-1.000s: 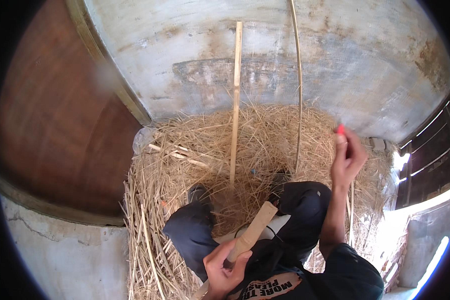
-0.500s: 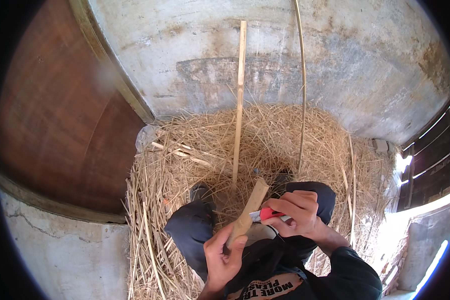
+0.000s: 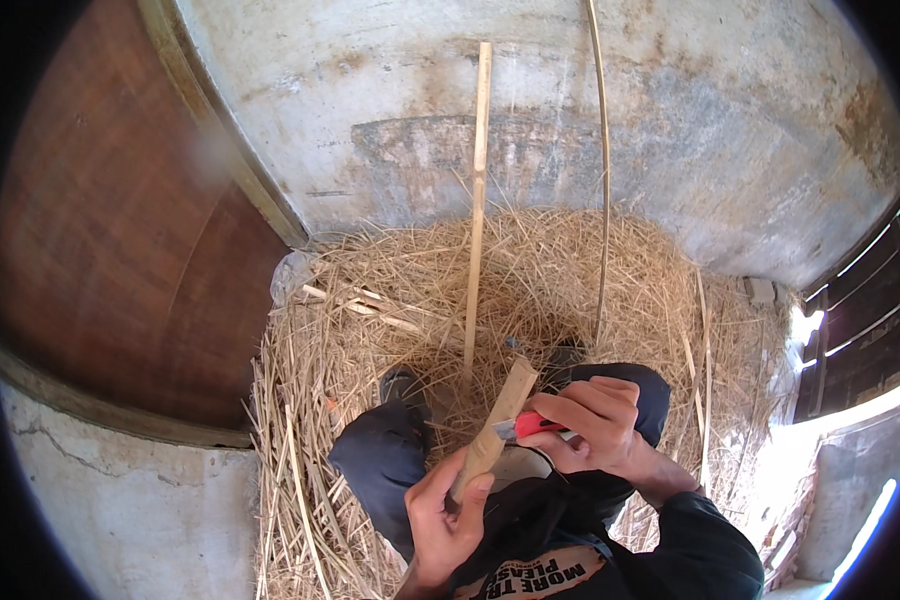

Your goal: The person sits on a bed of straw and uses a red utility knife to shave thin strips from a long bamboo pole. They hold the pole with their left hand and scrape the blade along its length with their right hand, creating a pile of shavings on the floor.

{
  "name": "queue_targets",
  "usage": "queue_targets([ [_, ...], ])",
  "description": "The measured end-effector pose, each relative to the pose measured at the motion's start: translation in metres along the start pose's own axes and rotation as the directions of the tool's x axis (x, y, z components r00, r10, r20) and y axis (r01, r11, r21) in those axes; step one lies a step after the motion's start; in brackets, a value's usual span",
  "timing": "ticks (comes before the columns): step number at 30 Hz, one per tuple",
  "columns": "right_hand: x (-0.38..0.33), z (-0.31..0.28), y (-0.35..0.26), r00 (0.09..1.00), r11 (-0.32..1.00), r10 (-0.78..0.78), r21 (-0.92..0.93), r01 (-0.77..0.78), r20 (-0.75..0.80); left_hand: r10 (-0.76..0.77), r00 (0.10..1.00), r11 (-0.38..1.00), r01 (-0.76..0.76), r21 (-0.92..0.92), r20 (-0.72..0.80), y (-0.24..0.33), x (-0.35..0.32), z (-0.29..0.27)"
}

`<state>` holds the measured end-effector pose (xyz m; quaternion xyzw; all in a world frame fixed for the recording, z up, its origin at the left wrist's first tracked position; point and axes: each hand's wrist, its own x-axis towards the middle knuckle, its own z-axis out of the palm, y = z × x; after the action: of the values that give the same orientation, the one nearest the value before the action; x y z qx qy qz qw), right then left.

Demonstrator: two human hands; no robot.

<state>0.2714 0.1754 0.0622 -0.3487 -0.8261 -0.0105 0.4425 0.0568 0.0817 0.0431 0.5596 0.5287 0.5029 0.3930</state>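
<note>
In my left hand (image 3: 448,510) is the lower end of a short piece of bamboo (image 3: 498,420), thumb and fingers wrapped round it. The piece slants up and to the right in front of my lap, and a node shows as a ridge near its middle. My right hand (image 3: 592,428) grips a red utility knife (image 3: 538,424). Its short metal blade points left and meets the bamboo's right side near the node. Whether the blade has cut in, I cannot tell.
Dry straw (image 3: 390,270) covers the ground around my feet. Ahead, a split bamboo strip (image 3: 478,180) and a thin curved pole (image 3: 605,160) lean toward the stained wall (image 3: 690,130). A brown wooden panel (image 3: 130,230) stands at left, dark slats (image 3: 860,310) at right.
The knife has shifted very slightly to the left along with my right hand. My left hand and the bamboo stay almost where they were.
</note>
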Motion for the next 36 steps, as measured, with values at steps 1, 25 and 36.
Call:
queue_targets([
  [1,0.003,-0.003,0.0,1.0,1.0,-0.006,-0.017,0.006,0.012,-0.001,1.0,1.0,0.001,0.003,-0.001,0.003,0.001,0.0],
  [25,0.009,-0.007,0.036,0.977,0.976,0.177,0.146,-0.159,-0.122,-0.213,0.971,0.945,0.234,-0.23,0.112,-0.012,-0.01,-0.022],
  [36,0.009,0.013,0.003,0.999,0.984,0.001,0.179,-0.008,0.037,-0.173,0.984,0.972,0.179,-0.153,0.05,-0.006,-0.005,-0.012],
])
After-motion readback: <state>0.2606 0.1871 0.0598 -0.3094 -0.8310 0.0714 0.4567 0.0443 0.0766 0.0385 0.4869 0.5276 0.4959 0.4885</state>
